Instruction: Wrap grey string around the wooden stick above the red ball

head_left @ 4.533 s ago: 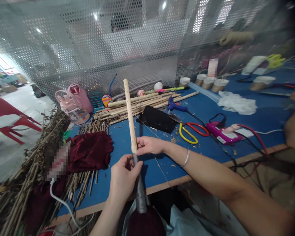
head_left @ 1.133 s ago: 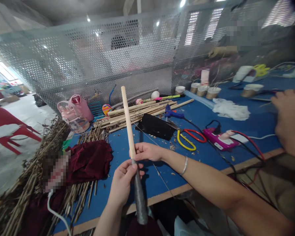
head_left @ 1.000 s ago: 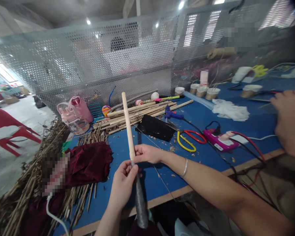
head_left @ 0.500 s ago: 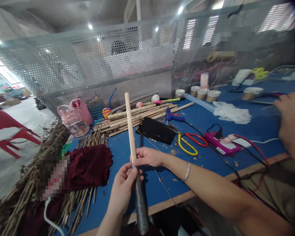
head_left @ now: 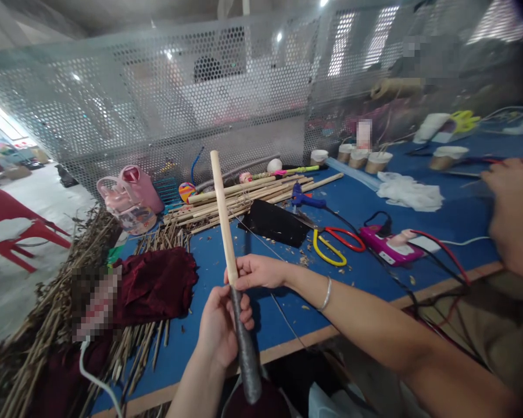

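Note:
A long stick rises upright, leaning slightly left, with a bare pale wooden upper part [head_left: 223, 217] and a dark grey wrapped lower part [head_left: 246, 354]. Around the top of the dark part curl the fingers of my left hand [head_left: 224, 322]. Just above it, my right hand [head_left: 259, 271], with a silver bangle on the wrist, pinches the pale wood near the joint. A thin wire [head_left: 287, 319] lies on the blue table beside the hands. The lower end of the stick is over a dark red surface at the bottom edge.
Scissors [head_left: 330, 248], a blue glue gun [head_left: 307, 198], black cloth [head_left: 276, 223] and pale sticks [head_left: 244, 191] lie beyond the hands. A purple power strip [head_left: 390, 247] is right; dark red cloth [head_left: 157, 284] and twigs [head_left: 152, 348] are left. Another person's hand [head_left: 516, 215] is far right.
The stick has shifted slightly left and up in view. My left thumb has come off the front of the stick, and its fingers now wrap round from the right side.

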A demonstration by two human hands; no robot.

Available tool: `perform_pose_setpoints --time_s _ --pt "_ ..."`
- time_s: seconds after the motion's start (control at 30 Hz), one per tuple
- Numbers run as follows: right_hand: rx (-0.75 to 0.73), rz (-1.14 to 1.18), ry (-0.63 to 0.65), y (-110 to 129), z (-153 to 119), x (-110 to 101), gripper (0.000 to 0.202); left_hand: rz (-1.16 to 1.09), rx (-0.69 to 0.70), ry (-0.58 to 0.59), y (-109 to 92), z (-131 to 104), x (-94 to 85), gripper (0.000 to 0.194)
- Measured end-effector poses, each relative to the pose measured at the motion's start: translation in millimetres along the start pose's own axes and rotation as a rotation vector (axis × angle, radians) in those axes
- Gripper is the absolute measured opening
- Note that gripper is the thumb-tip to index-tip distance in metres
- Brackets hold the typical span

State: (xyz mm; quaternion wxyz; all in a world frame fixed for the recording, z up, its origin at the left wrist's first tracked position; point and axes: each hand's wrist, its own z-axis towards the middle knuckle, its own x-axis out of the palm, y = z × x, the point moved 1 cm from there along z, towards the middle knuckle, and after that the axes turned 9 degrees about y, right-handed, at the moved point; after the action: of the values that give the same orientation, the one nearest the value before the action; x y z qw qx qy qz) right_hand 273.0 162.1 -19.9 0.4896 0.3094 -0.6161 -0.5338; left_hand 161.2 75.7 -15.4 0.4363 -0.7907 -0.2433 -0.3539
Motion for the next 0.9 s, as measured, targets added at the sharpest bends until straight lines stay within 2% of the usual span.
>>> perform_pose_setpoints --time_s 0.2,0.37,0.53,0.63,0.77,0.83,0.9 --pt "0.041 -0.039 0.047 -0.2 -2.6 -2.6 0.043 -0.013 0.014 -0.023 -2.2 -0.9 1.0 0.013" --pt "0.076 0.023 0.091 0.6 -2.8 1.9 0.050 -0.029 0.058 -0.057 -2.4 -1.0 -1.4 0.012" --pt "0.099 0.034 0.059 -1.4 -2.5 0.0 0.046 0.012 0.098 -0.023 2.2 -1.3 -4.4 0.010" --pt "0.082 -0.002 0.020 -2.9 -2.9 -4.8 0.041 0.223 0.186 -0.044 6.4 -2.0 -8.6 0.016" --pt "0.051 -0.033 -0.017 -2.6 -3.1 -7.5 0.039 0.671 0.352 -0.170 2.1 -4.9 -16.2 0.025" --pt "0.046 -0.035 -0.020 -1.8 -3.0 -7.0 0.040 0.753 0.354 -0.181 -4.0 -6.9 -17.8 0.026" --pt "0.041 -0.020 -0.009 -0.6 -2.9 -5.5 0.041 0.716 0.310 -0.152 -9.7 -8.6 -17.3 0.028"
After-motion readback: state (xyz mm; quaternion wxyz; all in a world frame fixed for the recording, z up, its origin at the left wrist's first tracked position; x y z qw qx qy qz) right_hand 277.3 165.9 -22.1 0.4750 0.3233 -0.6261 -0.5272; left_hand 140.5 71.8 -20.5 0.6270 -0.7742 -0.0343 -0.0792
